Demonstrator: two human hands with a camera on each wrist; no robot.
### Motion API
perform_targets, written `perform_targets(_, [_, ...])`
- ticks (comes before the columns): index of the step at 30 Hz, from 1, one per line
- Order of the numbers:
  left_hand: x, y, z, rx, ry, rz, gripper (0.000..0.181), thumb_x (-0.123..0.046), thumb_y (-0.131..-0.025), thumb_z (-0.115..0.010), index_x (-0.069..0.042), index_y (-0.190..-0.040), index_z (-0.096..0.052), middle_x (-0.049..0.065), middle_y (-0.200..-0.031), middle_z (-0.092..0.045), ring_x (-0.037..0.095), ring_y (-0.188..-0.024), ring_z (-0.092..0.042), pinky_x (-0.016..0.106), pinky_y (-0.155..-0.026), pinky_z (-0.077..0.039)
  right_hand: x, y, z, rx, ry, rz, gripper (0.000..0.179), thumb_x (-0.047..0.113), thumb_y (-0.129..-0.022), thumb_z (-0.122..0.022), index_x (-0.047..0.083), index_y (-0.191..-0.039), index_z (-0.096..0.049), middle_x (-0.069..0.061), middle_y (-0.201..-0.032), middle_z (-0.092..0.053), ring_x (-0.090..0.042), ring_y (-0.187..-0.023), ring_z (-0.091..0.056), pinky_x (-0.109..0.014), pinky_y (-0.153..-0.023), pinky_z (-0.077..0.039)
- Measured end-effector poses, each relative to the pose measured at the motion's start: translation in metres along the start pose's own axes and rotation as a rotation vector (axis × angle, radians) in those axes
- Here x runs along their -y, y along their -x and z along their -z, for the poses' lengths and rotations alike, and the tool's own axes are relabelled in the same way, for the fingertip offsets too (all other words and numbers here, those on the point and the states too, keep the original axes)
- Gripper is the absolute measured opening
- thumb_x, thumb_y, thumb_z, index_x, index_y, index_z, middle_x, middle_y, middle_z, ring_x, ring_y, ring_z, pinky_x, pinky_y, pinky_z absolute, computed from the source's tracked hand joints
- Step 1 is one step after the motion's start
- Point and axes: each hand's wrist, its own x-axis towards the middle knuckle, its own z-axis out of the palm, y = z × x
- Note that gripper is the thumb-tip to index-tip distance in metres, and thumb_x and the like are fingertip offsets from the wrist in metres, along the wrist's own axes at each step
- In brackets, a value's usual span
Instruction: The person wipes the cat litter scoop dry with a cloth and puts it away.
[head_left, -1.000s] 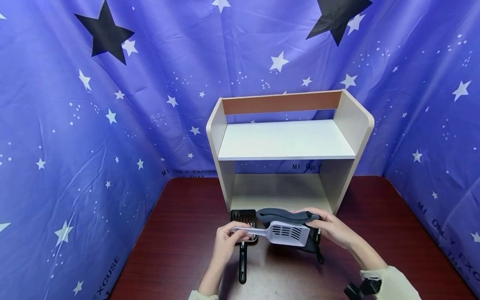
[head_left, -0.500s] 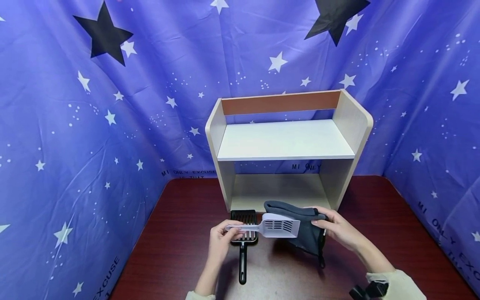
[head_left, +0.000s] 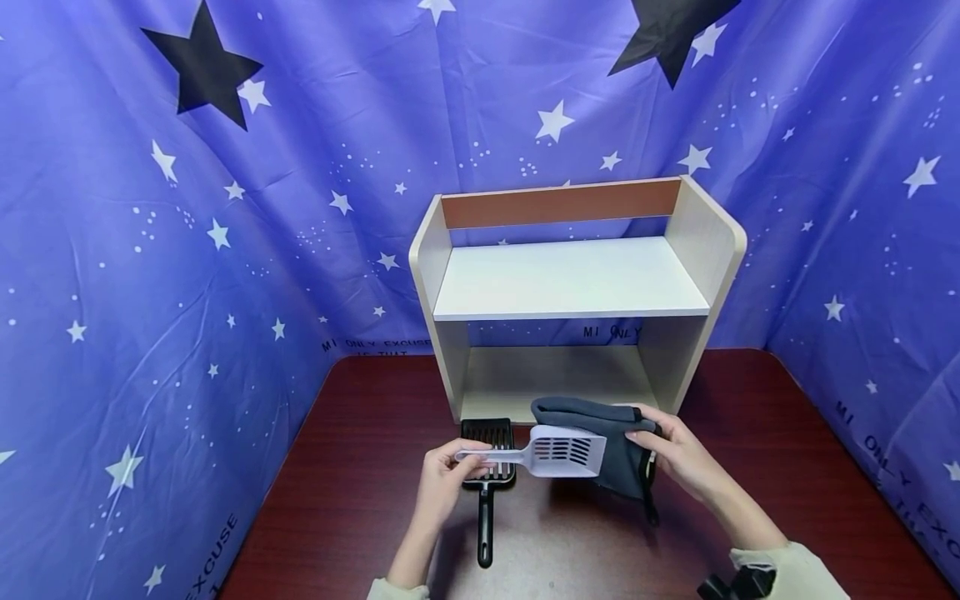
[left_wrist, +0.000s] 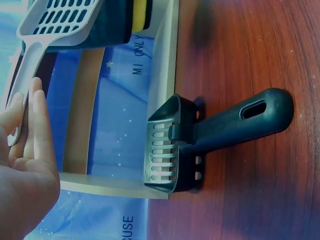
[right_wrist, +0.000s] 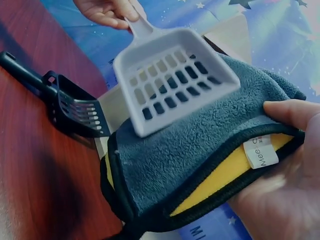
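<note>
My left hand (head_left: pixel 435 483) pinches the handle of a light grey slotted litter scoop (right_wrist: pixel 172 117) between thumb and fingers, held above the table. In the right wrist view the scoop's slotted pan lies against or just in front of a grey, fleecy folded cloth (right_wrist: pixel 160 155). The cloth has black edging, a yellow inner side and a small white label. My right hand (head_left: pixel 686 458) grips its right end, thumb on the grey face. Below my left hand, a black litter scoop (left_wrist: pixel 225 125) rests on the table, handle towards me.
A two-tier wooden shelf (head_left: pixel 570 279) stands at the back of the dark red table (head_left: pixel 360 467), just behind the hands. A blue star-patterned curtain (head_left: pixel 300 167) surrounds the table at the back and sides.
My right hand and the cloth have moved right and slightly up, and more of the cloth shows. The light grey scoop shifted left, then slightly back right. The black scoop has stayed put.
</note>
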Motion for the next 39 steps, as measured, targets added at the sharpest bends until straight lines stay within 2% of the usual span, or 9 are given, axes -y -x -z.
perform_targets(4, [0.000, 0.000, -0.002, 0.027, 0.009, 0.020, 0.021, 0.006, -0.093, -0.059, 0.023, -0.105, -0.063, 0.045, -0.095, -0.064, 0.002, -0.076, -0.072, 0.022, -0.071, -0.062, 0.002, -0.007, -0.004, -0.034, 0.123, 0.027, 0.045, -0.010, -0.100, -0.040, 0.006, -0.140, -0.053, 0.007, -0.130, -0.067, -0.003, -0.112, -0.064, -0.021, -0.087, -0.058])
perform_targets(8, [-0.001, 0.000, -0.004, 0.029, 0.014, 0.047, 0.021, 0.007, -0.093, -0.059, 0.023, -0.106, -0.063, 0.045, -0.096, -0.064, 0.001, -0.076, -0.072, 0.020, -0.071, -0.061, 0.006, -0.013, -0.008, -0.081, 0.329, 0.030, 0.038, -0.007, -0.100, -0.046, -0.002, -0.137, -0.054, 0.011, -0.128, -0.067, -0.001, -0.111, -0.063, -0.019, -0.086, -0.057])
perform_targets(11, [-0.002, 0.000, -0.005, 0.024, 0.016, 0.070, 0.021, 0.008, -0.093, -0.058, 0.023, -0.107, -0.063, 0.046, -0.097, -0.063, 0.001, -0.075, -0.072, 0.019, -0.071, -0.061, 0.008, -0.018, -0.012, -0.107, 0.476, 0.027, 0.034, -0.003, -0.100, -0.050, -0.001, -0.134, -0.057, 0.012, -0.127, -0.067, 0.001, -0.110, -0.061, -0.017, -0.087, -0.054])
perform_targets(14, [-0.003, 0.000, -0.006, 0.011, 0.018, 0.096, 0.021, 0.009, -0.092, -0.058, 0.023, -0.107, -0.063, 0.046, -0.097, -0.063, 0.001, -0.074, -0.072, 0.019, -0.071, -0.061, 0.009, -0.023, -0.016, -0.095, 0.558, 0.044, 0.035, -0.004, -0.100, -0.050, 0.001, -0.133, -0.059, 0.007, -0.125, -0.067, 0.004, -0.094, -0.058, -0.015, -0.071, -0.050])
perform_targets(16, [-0.003, 0.000, -0.007, 0.014, 0.018, 0.111, 0.021, 0.009, -0.092, -0.058, 0.023, -0.107, -0.063, 0.046, -0.098, -0.064, 0.002, -0.074, -0.072, 0.019, -0.072, -0.061, 0.009, -0.025, -0.019, -0.076, 0.604, 0.062, 0.039, -0.007, -0.098, -0.049, 0.004, -0.134, -0.060, 0.003, -0.127, -0.067, 0.004, -0.093, -0.056, -0.016, -0.070, -0.049])
perform_targets(22, [-0.003, 0.000, -0.012, 0.043, 0.028, 0.136, 0.022, 0.007, -0.093, -0.058, 0.023, -0.108, -0.062, 0.046, -0.102, -0.063, 0.002, -0.075, -0.072, 0.022, -0.074, -0.062, 0.005, -0.032, -0.026, 0.013, 0.678, 0.088, 0.051, -0.015, -0.092, -0.048, 0.010, -0.134, -0.062, -0.008, -0.133, -0.066, 0.000, -0.110, -0.056, -0.018, -0.082, -0.048])
perform_targets(24, [-0.003, 0.001, -0.014, 0.035, 0.037, 0.143, 0.022, 0.007, -0.093, -0.059, 0.023, -0.107, -0.062, 0.046, -0.102, -0.063, 0.003, -0.075, -0.072, 0.021, -0.074, -0.062, 0.004, -0.033, -0.028, 0.035, 0.683, 0.087, 0.052, -0.017, -0.090, -0.048, 0.010, -0.133, -0.063, -0.009, -0.134, -0.066, 0.000, -0.110, -0.056, -0.019, -0.079, -0.049])
perform_targets(29, [-0.002, 0.002, -0.014, 0.017, 0.043, 0.148, 0.021, 0.008, -0.092, -0.059, 0.023, -0.107, -0.063, 0.046, -0.101, -0.063, 0.003, -0.074, -0.072, 0.021, -0.074, -0.062, 0.003, -0.034, -0.028, 0.071, 0.718, 0.065, 0.056, -0.017, -0.086, -0.051, 0.016, -0.127, -0.067, -0.009, -0.136, -0.065, -0.002, -0.129, -0.054, -0.016, -0.090, -0.048])
perform_targets(39, [-0.002, 0.001, -0.012, -0.005, 0.032, 0.103, 0.019, 0.010, -0.091, -0.058, 0.023, -0.104, -0.063, 0.046, -0.097, -0.063, 0.004, -0.073, -0.072, 0.021, -0.072, -0.061, 0.001, -0.030, -0.024, 0.073, 0.661, 0.008, 0.055, -0.016, -0.085, -0.050, 0.019, -0.123, -0.069, -0.009, -0.139, -0.063, -0.002, -0.134, -0.051, -0.016, -0.092, -0.044])
